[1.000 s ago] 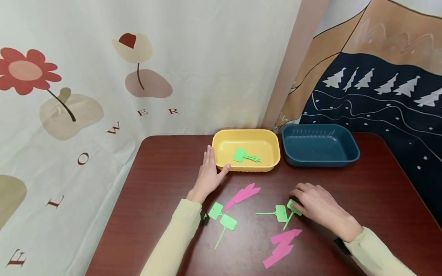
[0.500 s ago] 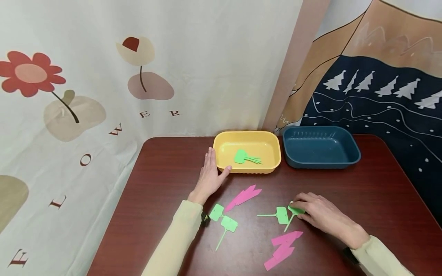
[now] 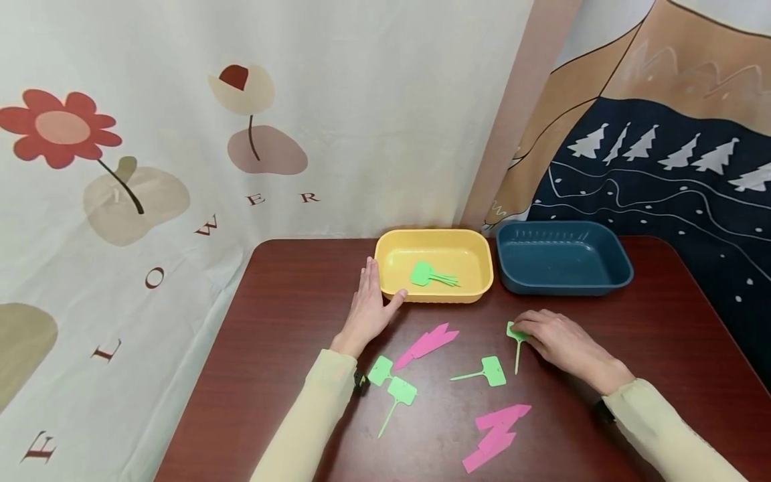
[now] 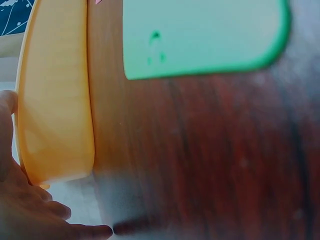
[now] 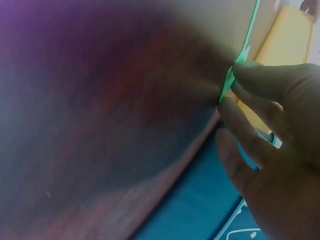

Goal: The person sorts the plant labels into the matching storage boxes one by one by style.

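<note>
— Head view?
— The left hand, straight-fingered, touches the yellow tray at eight o'clock; the right hand pinches a green tag at the tray's four o'clock.
— Left wrist?
— Fingers spread beside the tray;
— Right wrist?
— Thumb and fingers pinch the tag.

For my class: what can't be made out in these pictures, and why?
Head view: part of the held green tag, covered by the right hand.
Head view: the exact number of piled green tags in the yellow tray, because they overlap.
Left wrist view: the rest of the near green tag, cut off by the top edge.
Right wrist view: much of the blue tray, behind the right hand and cut off by the bottom edge.
</note>
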`<act>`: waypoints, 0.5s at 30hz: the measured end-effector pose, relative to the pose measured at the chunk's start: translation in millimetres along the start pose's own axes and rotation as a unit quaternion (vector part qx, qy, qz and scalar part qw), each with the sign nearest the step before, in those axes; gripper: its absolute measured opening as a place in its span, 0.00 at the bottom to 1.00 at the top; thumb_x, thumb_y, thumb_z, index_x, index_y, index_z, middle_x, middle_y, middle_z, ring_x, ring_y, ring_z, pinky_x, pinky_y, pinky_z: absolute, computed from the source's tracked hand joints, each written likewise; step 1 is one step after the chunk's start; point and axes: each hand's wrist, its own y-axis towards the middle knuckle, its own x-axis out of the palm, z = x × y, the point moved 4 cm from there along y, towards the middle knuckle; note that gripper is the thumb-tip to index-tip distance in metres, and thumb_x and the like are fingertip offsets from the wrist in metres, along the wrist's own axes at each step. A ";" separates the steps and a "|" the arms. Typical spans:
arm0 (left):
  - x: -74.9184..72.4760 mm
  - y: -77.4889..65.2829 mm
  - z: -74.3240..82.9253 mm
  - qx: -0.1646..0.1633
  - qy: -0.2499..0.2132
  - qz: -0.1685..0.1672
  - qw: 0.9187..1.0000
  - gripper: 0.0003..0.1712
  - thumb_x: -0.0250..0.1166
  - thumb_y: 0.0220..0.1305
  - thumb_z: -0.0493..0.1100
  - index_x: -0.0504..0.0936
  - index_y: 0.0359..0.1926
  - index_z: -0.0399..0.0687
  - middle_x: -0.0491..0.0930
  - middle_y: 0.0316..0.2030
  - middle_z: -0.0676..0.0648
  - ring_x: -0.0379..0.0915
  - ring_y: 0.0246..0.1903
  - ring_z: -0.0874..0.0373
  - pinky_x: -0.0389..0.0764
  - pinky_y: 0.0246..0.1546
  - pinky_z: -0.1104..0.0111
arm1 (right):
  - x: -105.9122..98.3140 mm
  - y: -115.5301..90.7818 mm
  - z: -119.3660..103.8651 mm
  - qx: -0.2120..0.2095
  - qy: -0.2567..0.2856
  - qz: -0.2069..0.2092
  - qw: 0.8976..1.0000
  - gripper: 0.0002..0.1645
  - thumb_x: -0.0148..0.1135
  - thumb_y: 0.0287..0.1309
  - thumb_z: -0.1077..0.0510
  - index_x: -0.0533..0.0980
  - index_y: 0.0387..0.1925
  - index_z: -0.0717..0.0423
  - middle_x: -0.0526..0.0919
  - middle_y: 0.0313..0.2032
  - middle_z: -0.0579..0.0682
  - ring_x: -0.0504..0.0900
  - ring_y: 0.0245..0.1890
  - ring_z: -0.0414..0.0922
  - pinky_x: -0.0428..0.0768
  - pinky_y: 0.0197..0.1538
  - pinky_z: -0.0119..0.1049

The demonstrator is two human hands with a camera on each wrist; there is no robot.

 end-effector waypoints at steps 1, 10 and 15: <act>0.2 0.2 0.0 0.000 0.002 -0.001 1.000 0.58 0.55 0.74 0.67 0.35 0.83 0.39 0.30 0.83 0.45 0.34 0.81 0.40 0.56 0.71 0.36 | -1.0 0.7 1.4 0.004 0.002 -0.003 1.000 0.20 0.78 0.53 0.65 0.87 0.49 0.52 0.86 0.48 0.48 0.83 0.47 0.48 0.84 0.51 0.51; -1.2 -0.2 0.4 0.005 -0.011 0.001 1.000 0.59 0.57 0.74 0.67 0.35 0.83 0.38 0.33 0.83 0.40 0.34 0.81 0.39 0.55 0.71 0.35 | -5.0 -2.3 -14.3 0.072 -0.058 0.010 0.996 0.26 0.80 0.54 0.45 0.82 0.48 0.55 0.82 0.43 0.51 0.81 0.41 0.49 0.82 0.45 0.56; 0.0 0.8 0.3 0.005 -0.009 0.002 1.000 0.59 0.56 0.74 0.67 0.36 0.83 0.38 0.34 0.83 0.41 0.34 0.81 0.39 0.55 0.71 0.35 | -1.1 -8.8 -24.7 0.097 -0.101 0.016 0.990 0.32 0.81 0.50 0.40 0.79 0.44 0.57 0.77 0.37 0.52 0.77 0.34 0.49 0.80 0.35 0.52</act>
